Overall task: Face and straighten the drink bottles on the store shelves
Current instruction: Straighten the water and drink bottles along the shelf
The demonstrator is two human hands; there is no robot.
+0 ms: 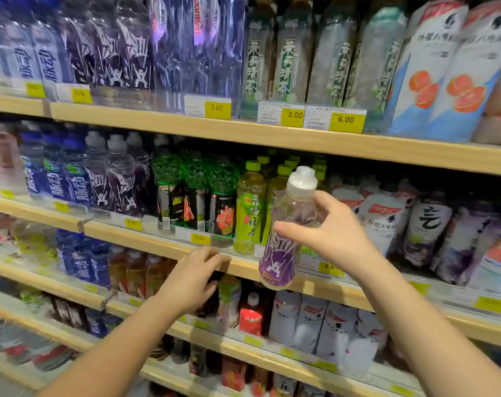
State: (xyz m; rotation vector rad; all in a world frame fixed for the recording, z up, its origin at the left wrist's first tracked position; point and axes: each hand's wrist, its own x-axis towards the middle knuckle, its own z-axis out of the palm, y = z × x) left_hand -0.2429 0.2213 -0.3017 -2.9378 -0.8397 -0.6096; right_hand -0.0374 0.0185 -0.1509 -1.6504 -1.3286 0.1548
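My right hand (334,233) grips a clear bottle with a purple label and a white cap (283,253), held upright in the air in front of the second shelf. Behind it stand yellow-green tea bottles (248,213). My left hand (192,279) reaches toward the wooden front edge of the second shelf (157,239), fingers loosely curled and holding nothing. More purple-label bottles (114,184) stand in a row on that same shelf to the left, beside green bottles with dark labels (195,196).
Several wooden shelves run across the view, packed with drinks. Blue-label bottles (54,181) stand far left, white pouch-like bottles (387,216) at right, and tall green-tea bottles (289,58) on the top shelf. Yellow price tags (345,120) line the shelf edges.
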